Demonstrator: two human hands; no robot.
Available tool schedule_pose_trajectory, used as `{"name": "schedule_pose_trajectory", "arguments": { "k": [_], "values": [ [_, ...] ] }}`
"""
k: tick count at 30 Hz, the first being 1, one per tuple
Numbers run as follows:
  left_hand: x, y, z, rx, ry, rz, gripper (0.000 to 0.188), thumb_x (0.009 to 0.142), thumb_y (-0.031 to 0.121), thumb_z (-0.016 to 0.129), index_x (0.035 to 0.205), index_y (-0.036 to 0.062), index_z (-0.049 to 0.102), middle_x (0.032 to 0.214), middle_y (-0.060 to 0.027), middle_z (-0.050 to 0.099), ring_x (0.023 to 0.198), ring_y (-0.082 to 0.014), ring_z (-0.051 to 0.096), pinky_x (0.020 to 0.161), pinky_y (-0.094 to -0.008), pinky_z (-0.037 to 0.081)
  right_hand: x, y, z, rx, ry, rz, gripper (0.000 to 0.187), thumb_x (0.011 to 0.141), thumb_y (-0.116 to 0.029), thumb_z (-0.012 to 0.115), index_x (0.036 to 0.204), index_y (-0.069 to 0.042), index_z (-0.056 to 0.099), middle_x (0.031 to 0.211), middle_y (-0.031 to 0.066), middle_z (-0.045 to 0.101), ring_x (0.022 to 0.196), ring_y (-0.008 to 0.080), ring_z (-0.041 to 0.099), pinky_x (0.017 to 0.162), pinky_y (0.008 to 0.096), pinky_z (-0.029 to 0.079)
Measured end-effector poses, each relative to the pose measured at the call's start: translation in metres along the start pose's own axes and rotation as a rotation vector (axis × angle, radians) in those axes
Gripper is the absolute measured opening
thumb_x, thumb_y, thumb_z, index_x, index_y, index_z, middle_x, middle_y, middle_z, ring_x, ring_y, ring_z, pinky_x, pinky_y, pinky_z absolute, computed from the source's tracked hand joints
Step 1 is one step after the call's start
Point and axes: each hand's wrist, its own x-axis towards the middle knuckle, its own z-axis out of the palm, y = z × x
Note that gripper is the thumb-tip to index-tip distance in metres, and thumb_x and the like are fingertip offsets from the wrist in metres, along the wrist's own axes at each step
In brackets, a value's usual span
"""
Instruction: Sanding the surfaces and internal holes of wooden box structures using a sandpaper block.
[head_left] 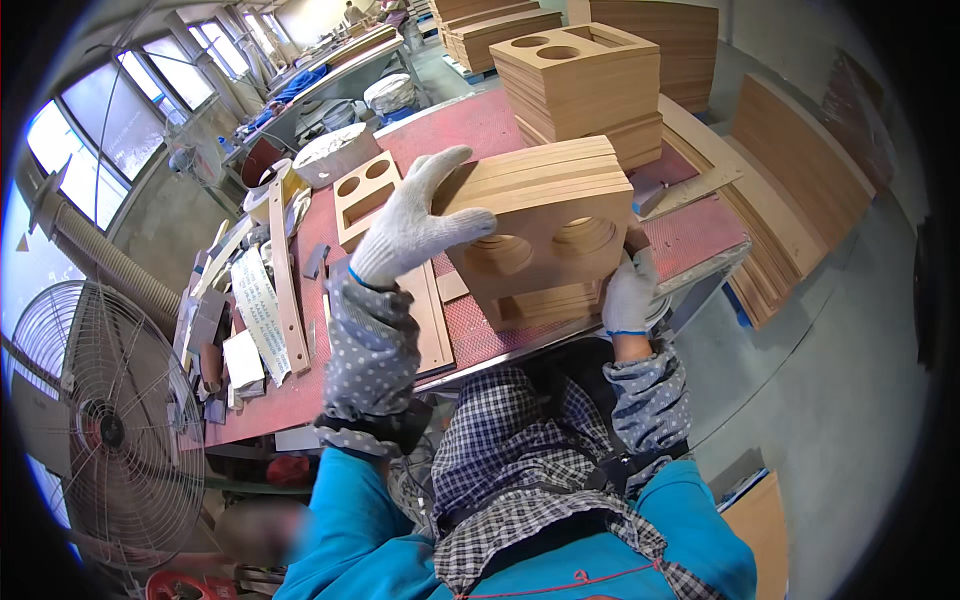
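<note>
Between my gloved hands is a thick stack of wooden panels (550, 205), tilted on edge at the front of the red-topped workbench (480, 115). Two round holes and a rectangular cutout run through it. My left hand (425, 215) clasps the stack's left end, thumb across the front face and fingers over the top. Low on the right end, my right hand (632, 290) grips the side, its fingers partly hidden. A single panel with the same cutouts (365, 197) lies on the bench left of my left hand. Behind, a taller pile of cut panels (580, 85) stands on the bench.
A large wire-caged fan (105, 430) stands at the left. Wood strips and scraps (262, 310) crowd the bench's left side. Long boards (770, 220) lean beside the bench's right edge. Farther back are stacked boards (500, 35) and another cluttered bench (330, 70).
</note>
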Motion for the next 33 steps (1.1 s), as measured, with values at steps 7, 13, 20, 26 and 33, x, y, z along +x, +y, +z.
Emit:
{"name": "schedule_pose_trajectory", "arguments": {
  "k": [7, 13, 20, 26, 33],
  "values": [
    [0.045, 0.063, 0.008, 0.625, -0.291, 0.059, 0.1, 0.063, 0.069, 0.085, 0.131, -0.0006, 0.063, 0.125, -0.0247, 0.065, 0.115, -0.0387, 0.065, 0.099, -0.0444, 0.053, -0.005, -0.011, 0.005, -0.028, 0.021, 0.002, 0.024, 0.095, 0.001, 0.056, 0.118, 0.003, 0.066, 0.098, 0.0055, 0.067, 0.086, 0.0129, 0.06, 0.075, 0.028, 0.049],
    [0.049, 0.056, 0.019, 0.531, -0.248, 0.125, 0.097, 0.059, 0.063, 0.087, 0.127, -0.0022, 0.064, 0.115, -0.0226, 0.07, 0.109, -0.0372, 0.069, 0.095, -0.0434, 0.054, -0.002, -0.003, 0.0, -0.06, -0.023, 0.119, 0.042, 0.097, 0.005, 0.052, 0.139, 0.003, 0.057, 0.134, 0.011, 0.064, 0.122, 0.0211, 0.061, 0.103, 0.033, 0.049],
    [0.04, 0.045, 0.003, 0.536, -0.301, 0.058, 0.087, 0.065, 0.051, 0.089, 0.127, -0.0027, 0.061, 0.111, -0.0215, 0.07, 0.105, -0.0355, 0.069, 0.092, -0.0417, 0.053, -0.01, 0.007, 0.02, 0.025, -0.035, 0.097, 0.028, 0.097, 0.003, 0.054, 0.124, 0.004, 0.063, 0.121, 0.0116, 0.068, 0.109, 0.0179, 0.063, 0.096, 0.0301, 0.05],
    [0.012, 0.033, -0.029, 0.618, -0.271, -0.005, 0.092, 0.066, 0.052, 0.089, 0.134, -0.0026, 0.058, 0.115, -0.0236, 0.069, 0.108, -0.037, 0.068, 0.096, -0.0411, 0.052, -0.032, 0.012, 0.047, -0.03, -0.162, 0.214, 0.027, 0.098, 0.002, 0.052, 0.121, 0.006, 0.064, 0.113, 0.0121, 0.071, 0.102, 0.0179, 0.066, 0.089, 0.03, 0.051],
    [-0.004, 0.024, -0.032, 0.754, -0.222, -0.04, 0.095, 0.067, 0.068, 0.082, 0.13, 0.0005, 0.059, 0.123, -0.0235, 0.064, 0.116, -0.0383, 0.063, 0.099, -0.0451, 0.051, -0.033, -0.005, 0.052, 0.022, -0.344, 0.243, 0.028, 0.096, 0.0, 0.053, 0.119, 0.006, 0.068, 0.107, 0.0119, 0.072, 0.096, 0.015, 0.067, 0.085, 0.0288, 0.051]
  ]
}}
